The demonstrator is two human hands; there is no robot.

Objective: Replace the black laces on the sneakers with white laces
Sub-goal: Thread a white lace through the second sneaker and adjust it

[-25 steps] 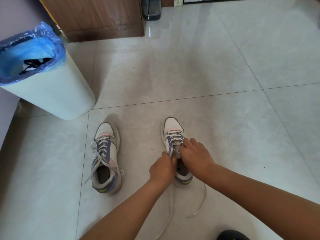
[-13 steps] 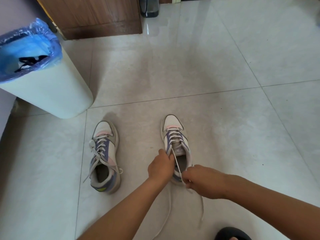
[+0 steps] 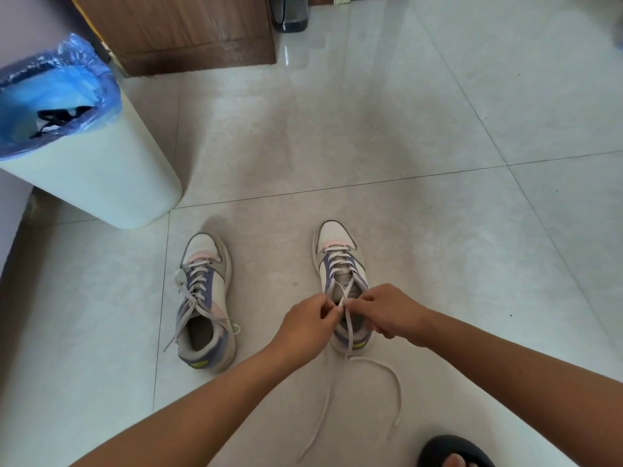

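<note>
Over the right sneaker (image 3: pixel 340 261), left hand (image 3: pixel 308 323) and right hand (image 3: pixel 392 311) meet, each pinching the white lace (image 3: pixel 349 326).

1. Pale glossy tile floor (image 3: pixel 438 136) with dark grout lines.
2. Wooden cabinet (image 3: pixel 188 28) at the far side.
3. White bin (image 3: pixel 101 176), blue liner (image 3: pixel 50 82), left.
4. Dark container (image 3: pixel 290 11) beside cabinet.

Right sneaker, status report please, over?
Left hand and right hand both pinching white lace over right sneaker. Ends trailing on floor. Nothing in the way.
</note>
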